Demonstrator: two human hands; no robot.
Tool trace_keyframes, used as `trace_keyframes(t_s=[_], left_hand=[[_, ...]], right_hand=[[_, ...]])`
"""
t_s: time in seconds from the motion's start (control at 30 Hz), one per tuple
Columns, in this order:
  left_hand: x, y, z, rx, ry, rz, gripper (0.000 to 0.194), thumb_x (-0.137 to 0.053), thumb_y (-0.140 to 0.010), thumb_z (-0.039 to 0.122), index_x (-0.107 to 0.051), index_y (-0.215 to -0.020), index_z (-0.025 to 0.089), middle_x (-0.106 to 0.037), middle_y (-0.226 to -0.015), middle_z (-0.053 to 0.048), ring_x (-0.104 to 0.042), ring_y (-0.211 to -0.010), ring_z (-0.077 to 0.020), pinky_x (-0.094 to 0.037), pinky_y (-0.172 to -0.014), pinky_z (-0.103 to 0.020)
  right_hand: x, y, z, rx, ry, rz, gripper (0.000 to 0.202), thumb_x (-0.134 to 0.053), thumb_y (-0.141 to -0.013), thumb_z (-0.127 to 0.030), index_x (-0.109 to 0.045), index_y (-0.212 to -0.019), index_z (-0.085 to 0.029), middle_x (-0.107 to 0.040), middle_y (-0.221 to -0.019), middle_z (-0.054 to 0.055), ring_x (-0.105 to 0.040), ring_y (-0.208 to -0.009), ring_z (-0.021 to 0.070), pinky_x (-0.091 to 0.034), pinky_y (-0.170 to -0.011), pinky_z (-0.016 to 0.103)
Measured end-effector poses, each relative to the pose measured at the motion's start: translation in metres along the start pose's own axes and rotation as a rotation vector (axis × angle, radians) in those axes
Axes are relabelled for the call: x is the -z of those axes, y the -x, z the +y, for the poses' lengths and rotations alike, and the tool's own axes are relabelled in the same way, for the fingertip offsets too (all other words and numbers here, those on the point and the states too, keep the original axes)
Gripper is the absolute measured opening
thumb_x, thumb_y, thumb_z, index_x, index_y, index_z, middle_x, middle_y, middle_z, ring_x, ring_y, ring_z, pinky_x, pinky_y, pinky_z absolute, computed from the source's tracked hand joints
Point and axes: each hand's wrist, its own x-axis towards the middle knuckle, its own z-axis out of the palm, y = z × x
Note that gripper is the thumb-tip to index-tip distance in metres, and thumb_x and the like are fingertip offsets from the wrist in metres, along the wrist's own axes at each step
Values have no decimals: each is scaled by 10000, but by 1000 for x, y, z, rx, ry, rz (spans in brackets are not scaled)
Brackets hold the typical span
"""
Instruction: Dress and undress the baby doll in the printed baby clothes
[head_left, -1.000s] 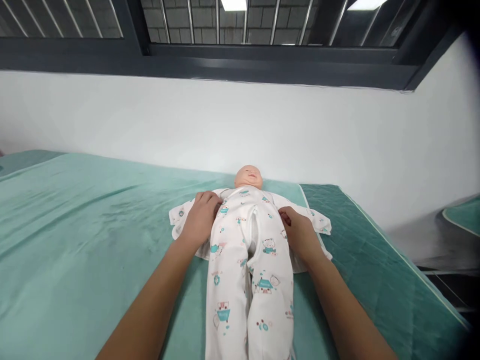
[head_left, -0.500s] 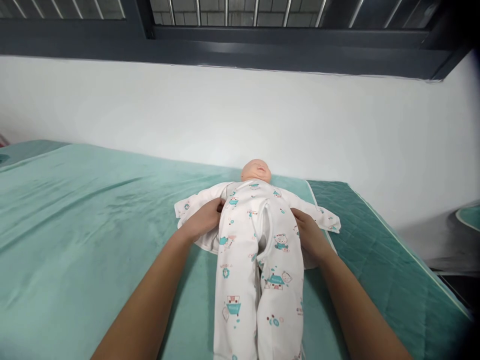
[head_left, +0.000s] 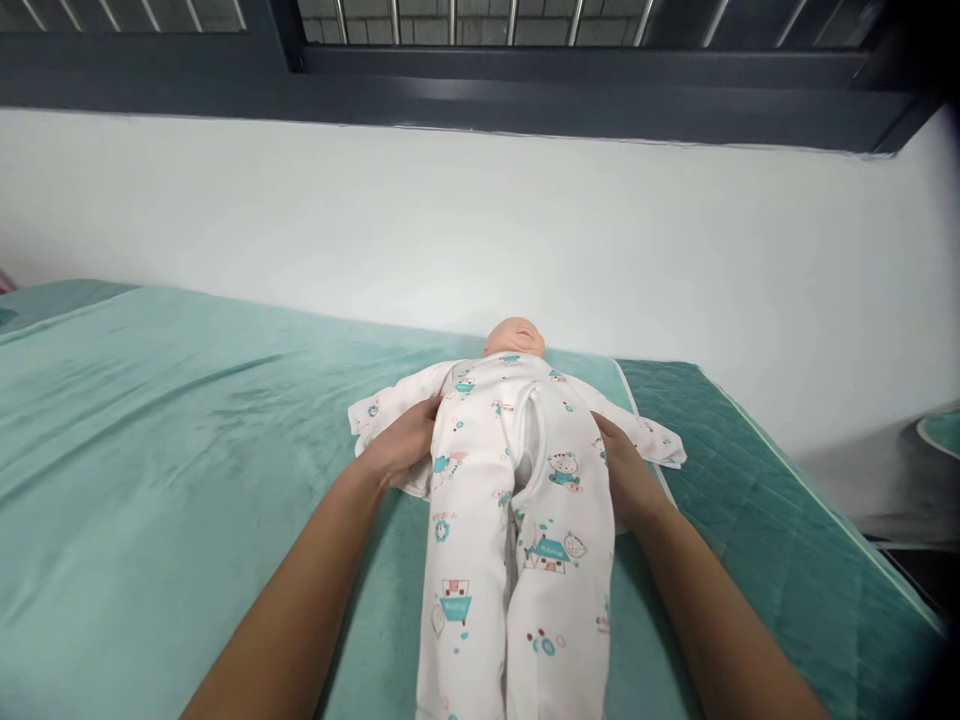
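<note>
A baby doll (head_left: 514,337) lies on its back, head toward the wall, its long-sleeved white top (head_left: 409,392) printed with small teal and red figures. Over its front are matching white baby pants (head_left: 551,500), with an open slit at the crotch and the legs stretching toward me. My left hand (head_left: 409,440) is closed on the left side of the pants near the waist. On the opposite edge, my right hand (head_left: 626,470) grips the pants, its thumb showing and the other fingers hidden behind the cloth.
Beneath the doll spreads a light green blanket (head_left: 187,480) on the bed, with a darker quilted teal cover (head_left: 765,520) at the right. A white wall (head_left: 450,220) rises behind, below a dark window frame (head_left: 562,95) with metal bars.
The upper part of the pants has shifted slightly toward the doll's head, and the left pant leg has swung a little left. Both hands keep to the sides, having moved slightly apart.
</note>
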Motion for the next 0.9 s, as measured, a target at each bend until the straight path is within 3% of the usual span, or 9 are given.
trace_keyframes(t_s=[0.07,0.23,0.4,0.6,0.77,0.9], left_hand=[[-2,0,-4,77,88,-56,277,-687,-714,209,-729,-986,183,-761,-908,-83,-682,-960,-288,-544,-874,-414],[-5,-5,-13,184,272,-14,276,-678,-726,168,-717,-999,169,-761,-861,-79,-705,-896,-264,-576,-833,-393],[-11,-8,-14,247,450,61,265,-626,-761,175,-699,-1016,162,-764,-894,-76,-713,-921,-257,-583,-849,-384],[-10,-13,-26,319,469,-26,212,-649,-792,310,-715,-933,167,-760,-867,-81,-710,-928,-274,-593,-815,-387],[-8,-16,-32,309,455,-63,208,-673,-776,308,-718,-917,163,-759,-862,-81,-709,-897,-257,-595,-776,-366],[-11,-12,-28,289,428,-44,230,-703,-750,306,-721,-936,171,-762,-871,-74,-706,-897,-256,-593,-767,-360]], right_hand=[[-3,1,-6,-26,-41,-16,360,-600,-815,-514,-725,-991,-225,-752,-1052,68,-676,-968,290,-535,-865,421],[-7,1,-12,-14,-96,-11,315,-609,-815,-506,-749,-927,-247,-758,-1034,66,-649,-1081,308,-499,-969,450],[-1,1,-1,-47,-160,-81,370,-718,-739,-439,-727,-1056,-247,-766,-978,68,-672,-1037,328,-541,-894,485],[7,-2,8,-13,-94,-167,410,-736,-733,-373,-702,-1120,-242,-761,-1027,63,-685,-1003,306,-558,-852,456],[3,1,-4,81,35,-110,338,-724,-725,-375,-736,-1042,-259,-750,-1078,54,-642,-1107,313,-514,-955,454],[3,0,0,40,-24,-82,368,-718,-729,-384,-721,-1075,-261,-756,-1050,55,-660,-1067,310,-533,-917,459]])
